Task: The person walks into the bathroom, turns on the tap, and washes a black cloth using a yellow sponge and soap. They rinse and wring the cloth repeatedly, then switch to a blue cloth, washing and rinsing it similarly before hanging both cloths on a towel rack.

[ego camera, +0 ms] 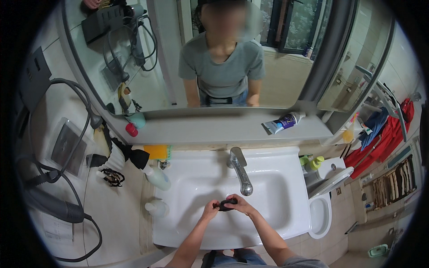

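Over the basin of a white ceramic sink [197, 231], both my hands hold one small dark object [225, 205]; its exact kind is too small to make out. My left hand [211, 210] grips its left end between thumb and fingers. Fingers of my right hand [240, 205] wrap around its right side and top. Just beyond my right hand hangs the spout of a chrome faucet [242, 174], apart from the fingers. No running water is visible.
Two pump bottles [158, 178] stand along the sink's left rim, near an orange sponge [156, 152]. A toothpaste tube [284, 123] lies on the shelf below the mirror [281, 80]. A grey hair dryer [55, 204] hangs left. A toilet [320, 214] stands right.
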A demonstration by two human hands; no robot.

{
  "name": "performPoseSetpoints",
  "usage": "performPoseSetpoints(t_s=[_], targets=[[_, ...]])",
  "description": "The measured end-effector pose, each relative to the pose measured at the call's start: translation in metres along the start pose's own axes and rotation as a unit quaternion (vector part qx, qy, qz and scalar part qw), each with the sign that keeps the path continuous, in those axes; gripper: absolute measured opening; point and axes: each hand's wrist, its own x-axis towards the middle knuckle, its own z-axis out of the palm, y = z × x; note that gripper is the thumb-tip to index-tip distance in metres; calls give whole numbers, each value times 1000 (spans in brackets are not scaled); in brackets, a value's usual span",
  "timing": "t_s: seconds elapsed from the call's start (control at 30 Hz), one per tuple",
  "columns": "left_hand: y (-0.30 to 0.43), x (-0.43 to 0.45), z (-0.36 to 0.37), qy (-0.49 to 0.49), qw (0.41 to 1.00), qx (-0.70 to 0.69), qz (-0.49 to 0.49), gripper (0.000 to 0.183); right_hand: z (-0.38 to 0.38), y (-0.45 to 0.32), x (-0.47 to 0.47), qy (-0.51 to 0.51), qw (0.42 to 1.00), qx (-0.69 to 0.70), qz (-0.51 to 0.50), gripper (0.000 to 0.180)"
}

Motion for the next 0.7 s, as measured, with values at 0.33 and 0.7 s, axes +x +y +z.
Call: performPoseSetpoints(t_s=[0.33, 0.7], targets=[[15, 15, 16, 57, 893, -432, -107, 34, 33, -4, 3, 149, 981, -40, -115, 10], [-34, 37, 100, -98, 748, -653, -73, 44, 85, -6, -23, 262, 872, -321, -261, 49]])
